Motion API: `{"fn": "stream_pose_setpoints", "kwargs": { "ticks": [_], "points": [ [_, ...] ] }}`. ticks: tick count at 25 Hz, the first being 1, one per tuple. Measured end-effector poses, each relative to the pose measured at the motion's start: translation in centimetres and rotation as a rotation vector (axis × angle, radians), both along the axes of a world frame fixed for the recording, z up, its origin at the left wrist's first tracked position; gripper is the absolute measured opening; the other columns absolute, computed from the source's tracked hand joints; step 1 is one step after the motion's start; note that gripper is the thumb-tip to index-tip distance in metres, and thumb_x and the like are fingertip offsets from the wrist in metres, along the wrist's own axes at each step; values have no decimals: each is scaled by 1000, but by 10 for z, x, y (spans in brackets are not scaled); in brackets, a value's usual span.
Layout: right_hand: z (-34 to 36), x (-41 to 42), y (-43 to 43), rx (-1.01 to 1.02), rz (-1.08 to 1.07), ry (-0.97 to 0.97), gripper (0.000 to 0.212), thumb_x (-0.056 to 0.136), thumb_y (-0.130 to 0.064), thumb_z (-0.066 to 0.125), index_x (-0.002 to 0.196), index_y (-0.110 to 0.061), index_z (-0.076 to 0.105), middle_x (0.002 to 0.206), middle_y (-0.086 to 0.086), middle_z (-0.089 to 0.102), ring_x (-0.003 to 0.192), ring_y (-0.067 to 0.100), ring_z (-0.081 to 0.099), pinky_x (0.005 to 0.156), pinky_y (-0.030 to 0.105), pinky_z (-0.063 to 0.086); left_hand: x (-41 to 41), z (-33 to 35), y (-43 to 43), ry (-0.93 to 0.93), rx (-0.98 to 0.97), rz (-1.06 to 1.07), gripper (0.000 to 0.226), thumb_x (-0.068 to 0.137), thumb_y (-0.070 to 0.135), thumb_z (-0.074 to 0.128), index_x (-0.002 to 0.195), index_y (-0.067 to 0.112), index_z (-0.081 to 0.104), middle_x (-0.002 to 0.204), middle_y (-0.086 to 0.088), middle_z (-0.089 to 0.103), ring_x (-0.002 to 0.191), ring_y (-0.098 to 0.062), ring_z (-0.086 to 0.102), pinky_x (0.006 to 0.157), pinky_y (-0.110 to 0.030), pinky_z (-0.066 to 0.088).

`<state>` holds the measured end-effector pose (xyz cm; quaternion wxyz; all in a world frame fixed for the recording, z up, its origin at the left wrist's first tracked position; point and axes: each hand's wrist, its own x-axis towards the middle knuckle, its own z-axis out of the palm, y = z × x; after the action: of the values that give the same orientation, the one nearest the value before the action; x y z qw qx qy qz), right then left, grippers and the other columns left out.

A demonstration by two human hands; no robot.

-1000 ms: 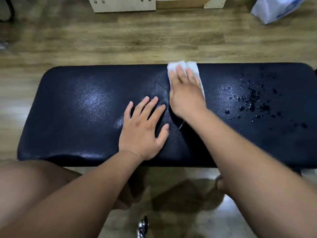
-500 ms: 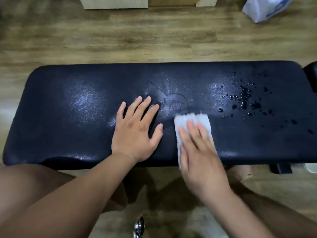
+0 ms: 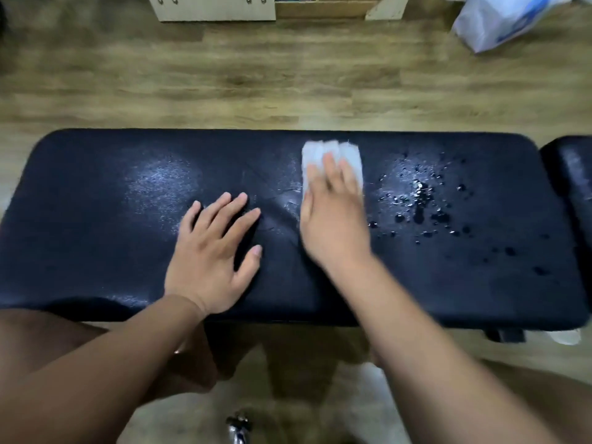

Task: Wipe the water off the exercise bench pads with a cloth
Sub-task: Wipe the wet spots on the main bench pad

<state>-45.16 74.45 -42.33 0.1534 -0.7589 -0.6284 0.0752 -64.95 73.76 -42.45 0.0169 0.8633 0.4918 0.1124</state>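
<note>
On my feed the black pad [image 3: 96, 235] runs across the whole view, above a wood floor [image 3: 224, 75]. Its left part shows only a dull sheen. Left of centre, my left hand [image 3: 208, 261] lies palm down on the pad, with the fingers [image 3: 237, 203] straight and spread, the thumb out to the right and the forearm coming up from the lower left.

Just to its right, not touching it, my right hand [image 3: 333, 229] presses flat on the white cloth [image 3: 323, 152]. Its fingers are straight, close together and pointed at the far edge. The cloth's folded end shows beyond the fingertips, near that edge, and the hand is blurred.

Right of the cloth, water drops [image 3: 419, 203] bead on the pad, thickest in the middle of the patch and thinner toward the near right corner. At the far right a second pad [image 3: 573, 174] begins across a narrow gap. A white bag [image 3: 499, 20] lies on the floor at top right.
</note>
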Motion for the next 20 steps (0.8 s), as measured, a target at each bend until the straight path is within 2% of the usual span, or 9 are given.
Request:
{"fn": "stream_pose_setpoints", "kwargs": {
  "ticks": [4,6,8,10,13,15,18,20],
  "points": [
    [8,-26,-141,-108,95,15,54,95,-24,39,148,-12,33,157,13,24,147,32,15,117,45,20,4,-1,-2,35,-16,6,57,92,45,39,135,14,58,149,-7,49,141,-29,39,118,-54,22],
    [13,-24,-162,-157,118,-4,55,96,-26,37,148,-12,31,157,15,23,146,33,16,115,47,22,3,2,-4,74,-5,4,58,93,46,36,135,13,58,149,-9,49,141,-30,39,117,-60,18],
    [12,-6,-124,-149,157,-57,57,96,-27,34,150,-10,27,158,18,19,146,37,13,118,49,16,8,10,-5,169,75,14,58,92,44,37,136,12,56,149,-12,48,141,-32,40,116,-68,8],
    [11,17,-52,-171,152,-66,57,99,-27,29,153,-12,15,160,18,6,147,36,2,121,44,3,25,20,-14,158,114,107,57,90,41,44,138,13,51,150,-12,45,141,-33,38,115,-70,0],
    [11,45,49,-312,47,-25,58,99,-30,27,153,-17,8,162,13,-3,148,34,-4,120,41,0,60,19,-36,72,29,130,55,91,43,43,137,15,51,150,-10,46,142,-30,38,114,-72,6],
    [13,40,56,-303,14,-16,58,99,-29,27,153,-16,11,162,13,-1,148,32,-3,120,41,1,68,12,-43,125,-24,80,55,94,46,38,136,16,55,149,-8,47,142,-28,38,112,-73,10],
    [14,16,-37,-103,34,28,56,98,-26,31,151,-11,24,160,15,13,148,33,7,120,43,7,63,5,-40,134,-36,96,55,93,47,38,134,17,59,148,-7,49,142,-28,38,114,-68,14],
    [20,0,-125,-80,122,-17,57,94,-23,41,148,-7,30,158,16,21,147,33,14,118,47,17,63,5,-42,113,-11,95,55,93,48,39,134,17,59,149,-7,49,142,-28,39,115,-64,17]
  ]
}}
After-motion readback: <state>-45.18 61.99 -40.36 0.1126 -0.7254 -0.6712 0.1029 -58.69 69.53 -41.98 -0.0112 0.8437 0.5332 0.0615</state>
